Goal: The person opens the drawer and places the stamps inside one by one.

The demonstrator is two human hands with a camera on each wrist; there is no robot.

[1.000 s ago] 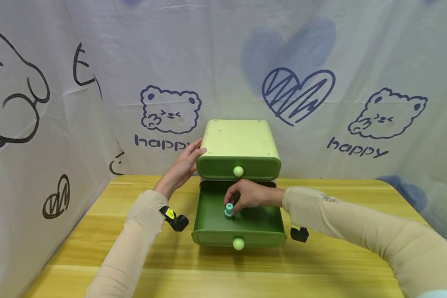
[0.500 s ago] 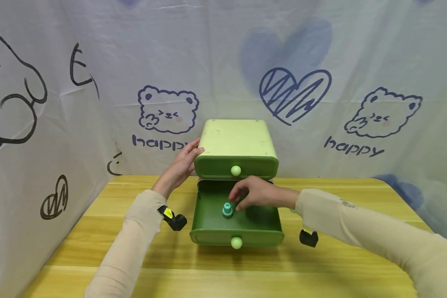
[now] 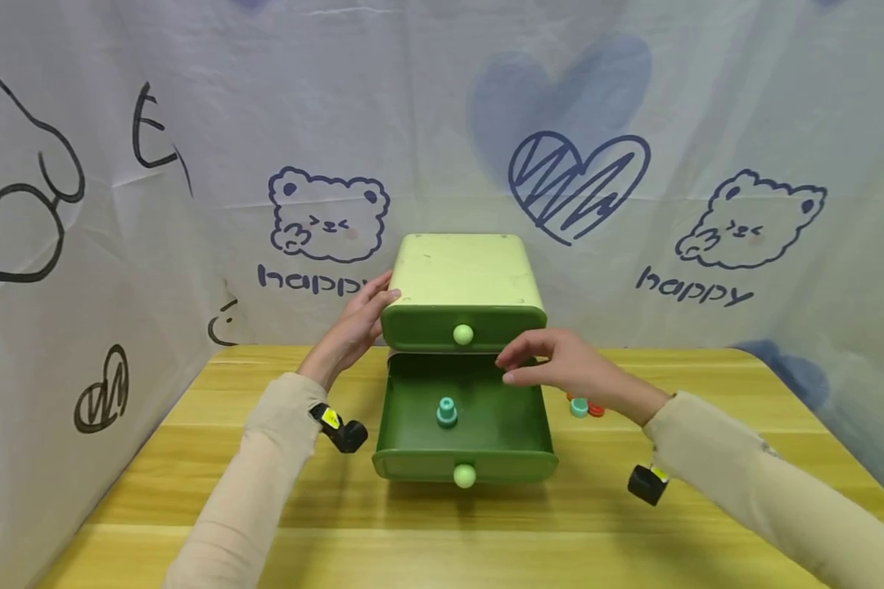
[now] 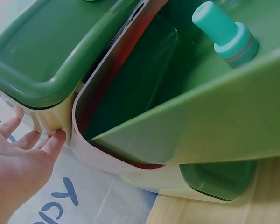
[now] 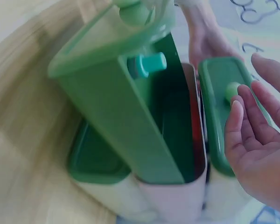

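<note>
One wooden table [image 3: 383,544] is filling the bottom of my feed, reaching under the cabinet [image 3: 457,270]. Nearest me, the middle drawer [image 3: 420,466] is jutting from the cabinet's front, and one teal peg [image 3: 446,413] is standing upright inside it, with nothing gripping it. I am judging the peg's placing as done; the drawer is still standing open, so closing it is looking like what is left. Two hands are showing: the right hand [image 3: 563,360] is hovering before the cabinet's right front, fingers loosely bent, holding nothing; the left hand [image 3: 354,327] is touching the cabinet's left side with relaxed fingers, grasping nothing. Right of the cabinet, I am counting at least three small pieces [image 3: 579,407], orange, teal and red; whether they are belonging to this work, I cannot tell. I am counting three drawers, the top drawer [image 3: 423,329] and bottom drawer [image 4: 221,179] sitting closed, and two visible knobs [image 3: 465,476]. Behind the cabinet, printed cloth [image 3: 442,98] is hanging.
</note>
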